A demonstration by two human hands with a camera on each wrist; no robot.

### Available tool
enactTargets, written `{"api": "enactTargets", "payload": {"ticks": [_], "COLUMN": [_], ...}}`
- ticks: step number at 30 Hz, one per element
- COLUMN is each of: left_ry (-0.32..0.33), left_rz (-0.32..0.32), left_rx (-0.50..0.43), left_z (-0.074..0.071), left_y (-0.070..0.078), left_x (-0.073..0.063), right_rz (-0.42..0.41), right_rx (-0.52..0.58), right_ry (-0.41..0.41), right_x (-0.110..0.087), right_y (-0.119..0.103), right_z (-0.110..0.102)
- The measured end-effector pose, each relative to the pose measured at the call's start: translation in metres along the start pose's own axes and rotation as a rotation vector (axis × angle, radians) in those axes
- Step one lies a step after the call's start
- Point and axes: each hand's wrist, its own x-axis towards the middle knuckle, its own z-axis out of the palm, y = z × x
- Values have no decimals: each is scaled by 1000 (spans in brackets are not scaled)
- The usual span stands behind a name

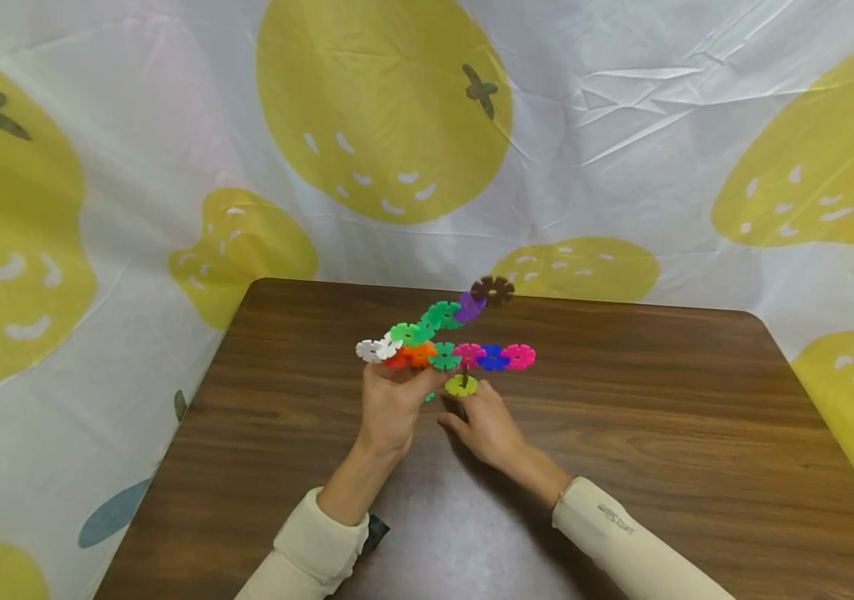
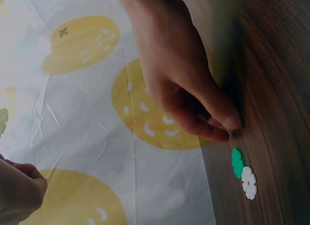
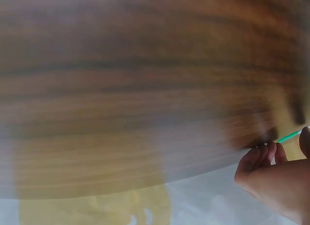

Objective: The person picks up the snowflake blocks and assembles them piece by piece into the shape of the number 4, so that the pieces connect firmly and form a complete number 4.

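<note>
Raised over the table, my left hand [image 1: 389, 412] grips a joined build of colourful notched plastic snowflake discs [image 1: 443, 356], thumb and fingers around its lower part. One row runs from orange to pink; another climbs through green and purple to a brown disc [image 1: 492, 291]. A yellow disc [image 1: 461, 384] stands below on a dark piece and overlaps my right hand [image 1: 488, 427]. In the left wrist view, the fingertips of my right hand point down at the table, just above a green disc [image 2: 237, 163] and a white disc [image 2: 249, 182], with loosely bent fingers.
The brown wood-grain table [image 1: 659, 433] spreads around both hands. Behind it hangs a white cloth [image 1: 584, 167] with yellow fruit prints. A dark object [image 1: 375, 532] shows by the left sleeve cuff.
</note>
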Motion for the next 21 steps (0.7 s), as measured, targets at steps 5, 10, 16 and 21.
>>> {"api": "enactTargets", "payload": {"ticks": [5,10,16,21], "left_ry": [-9,-37,-39,-20], "left_rz": [10,21,24,15], "left_rx": [-22,-51,-40,-30], "left_z": [0,-1,-1,2], "left_y": [-1,-2,-3,-4], "left_x": [-1,-1,-1,-1], "right_rz": [-5,7,-54,-79], "right_rx": [23,43,-13,-103], "right_ry": [11,17,50,64], "right_x": [8,16,22,28], "right_y": [-1,-3,-5,-7], "right_z": [5,10,15,17]}}
